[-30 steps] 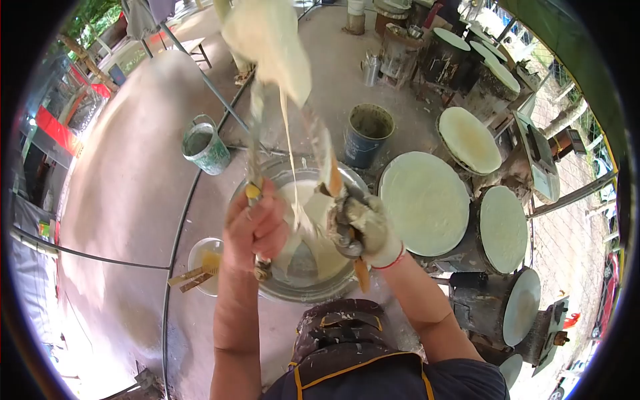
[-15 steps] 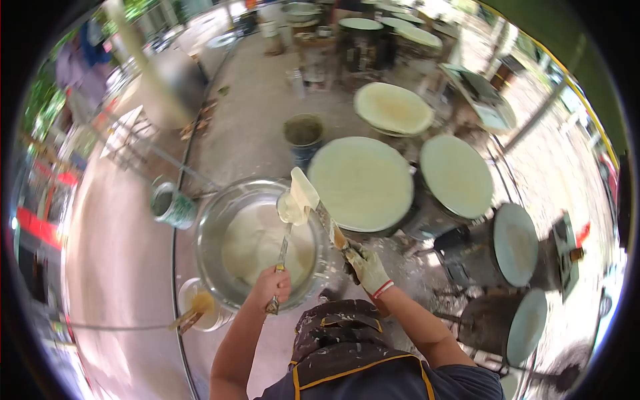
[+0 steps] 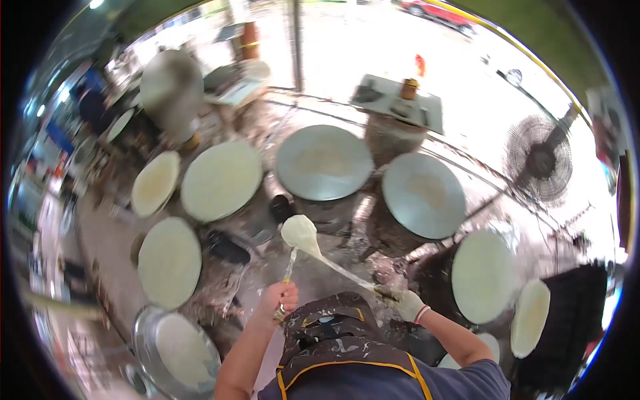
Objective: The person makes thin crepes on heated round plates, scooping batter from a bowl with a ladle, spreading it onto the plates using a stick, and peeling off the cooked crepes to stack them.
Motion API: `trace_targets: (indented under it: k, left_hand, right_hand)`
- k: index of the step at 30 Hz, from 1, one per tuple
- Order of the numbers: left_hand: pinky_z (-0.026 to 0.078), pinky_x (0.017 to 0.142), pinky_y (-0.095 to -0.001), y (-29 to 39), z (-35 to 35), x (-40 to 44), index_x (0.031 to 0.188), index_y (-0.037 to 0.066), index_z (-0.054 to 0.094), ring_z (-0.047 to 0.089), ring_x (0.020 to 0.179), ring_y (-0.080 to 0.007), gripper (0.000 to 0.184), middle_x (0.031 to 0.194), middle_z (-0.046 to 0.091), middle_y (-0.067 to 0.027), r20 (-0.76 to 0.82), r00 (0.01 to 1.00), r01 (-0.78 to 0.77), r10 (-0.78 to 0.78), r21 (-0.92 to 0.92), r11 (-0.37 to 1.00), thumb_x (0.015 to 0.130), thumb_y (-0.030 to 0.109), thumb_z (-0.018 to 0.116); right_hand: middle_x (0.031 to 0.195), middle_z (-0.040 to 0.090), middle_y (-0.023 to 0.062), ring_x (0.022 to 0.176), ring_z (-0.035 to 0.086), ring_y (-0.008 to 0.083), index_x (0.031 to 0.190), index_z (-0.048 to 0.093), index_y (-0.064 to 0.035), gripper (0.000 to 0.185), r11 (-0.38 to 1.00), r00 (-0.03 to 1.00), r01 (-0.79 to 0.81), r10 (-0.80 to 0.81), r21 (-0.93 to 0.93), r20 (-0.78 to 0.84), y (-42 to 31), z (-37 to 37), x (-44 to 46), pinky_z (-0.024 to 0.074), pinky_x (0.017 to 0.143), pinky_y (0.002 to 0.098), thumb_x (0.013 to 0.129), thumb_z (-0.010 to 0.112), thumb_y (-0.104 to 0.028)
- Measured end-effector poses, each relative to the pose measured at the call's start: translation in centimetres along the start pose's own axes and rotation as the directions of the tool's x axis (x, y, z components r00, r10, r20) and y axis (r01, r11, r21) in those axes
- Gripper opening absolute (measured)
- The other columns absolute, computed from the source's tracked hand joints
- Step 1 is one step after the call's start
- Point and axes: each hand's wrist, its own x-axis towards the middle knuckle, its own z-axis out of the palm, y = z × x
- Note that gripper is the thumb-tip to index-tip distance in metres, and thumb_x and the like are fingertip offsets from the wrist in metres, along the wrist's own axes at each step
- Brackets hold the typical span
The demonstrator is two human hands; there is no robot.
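My left hand (image 3: pixel 279 299), bare, is closed around the handle of a ladle (image 3: pixel 298 231). The ladle's bowl is coated with pale batter and is held up in front of my apron. My right hand (image 3: pixel 407 305), in a white glove with a red-edged cuff, grips the handle of a long batter-coated spreader (image 3: pixel 347 272). The far end of the spreader meets the ladle bowl; whether it lies over or under it I cannot tell. Ahead stand two bare-looking round griddles, one (image 3: pixel 325 163) in the middle and one (image 3: pixel 424 196) to its right.
Several griddles carry pale sheets, among them one (image 3: pixel 222 181) at left and one (image 3: pixel 483 277) at right. A metal basin (image 3: pixel 143 333) of batter stands at lower left. A large fan (image 3: pixel 539 160) stands at right, and a small table (image 3: pixel 427 110) behind the griddles.
My view has swung right, so the basin is now at lower left and the bare griddles are ahead. The ladle and spreader have moved from over the basin along with my hands.
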Motion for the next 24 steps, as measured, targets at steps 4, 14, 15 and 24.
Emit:
trace_targets:
  k: [4, 14, 15, 24]
  left_hand:
    - [0.029, 0.032, -0.0177, -2.7, 6.6, 8.7, 0.07, 0.011, 0.039, 0.032, 0.037, -0.0028, 0.022, 0.054, 0.034, 0.0044, 0.128, 0.945, 0.292, -0.302, 0.094, 0.952, 0.091, 0.01, 0.044]
    - [0.029, 0.032, -0.0229, -4.7, 27.3, 24.0, 0.088, 0.008, 0.04, 0.033, 0.035, -0.0074, 0.009, 0.053, 0.035, 0.0013, 0.348, 0.883, -0.132, -0.315, 0.828, 0.545, 0.087, 0.006, 0.049]
    - [0.03, 0.033, -0.0248, -5.5, 27.6, 26.4, 0.09, 0.005, 0.04, 0.035, 0.035, -0.0084, 0.008, 0.053, 0.038, -0.0001, 0.32, 0.905, -0.159, -0.282, 0.867, 0.472, 0.086, 0.006, 0.046]
    - [0.042, 0.049, -0.0393, -8.7, 22.6, 45.6, 0.096, -0.002, 0.044, 0.055, 0.054, -0.0288, 0.022, 0.067, 0.055, -0.0166, 0.444, 0.872, -0.481, -0.205, 0.854, -0.196, 0.081, 0.012, 0.053]
  right_hand:
    - [0.098, 0.06, 0.0223, 0.088, 0.059, 0.0378, 0.127, 0.047, -0.0227, 0.041, 0.981, 0.988, -0.125, 0.137, 0.147, -0.074, 6.2, 0.3, -1.9, 0.0458, 0.079, 0.0415, 0.089, 0.045, -0.037]
    - [0.083, 0.063, 0.0177, 0.073, 0.062, 0.029, 0.122, 0.054, -0.02, 0.036, 0.62, 0.442, 0.008, 0.701, 0.785, -0.559, 12.6, -7.9, 1.5, 0.0473, 0.066, 0.0341, 0.087, 0.051, -0.02]
    - [0.084, 0.065, 0.0116, 0.07, 0.061, 0.019, 0.123, 0.054, -0.0147, 0.036, 0.553, 0.385, 0.079, 0.751, 0.83, -0.537, 14.8, -7.4, 2.9, 0.0463, 0.064, 0.0305, 0.087, 0.052, -0.018]
    - [0.087, 0.065, 0.0077, 0.071, 0.061, 0.0171, 0.126, 0.051, -0.0149, 0.038, 0.405, -0.103, 0.277, 0.914, 0.872, -0.392, 18.5, -2.7, 13.0, 0.0476, 0.065, 0.0268, 0.089, 0.051, -0.017]
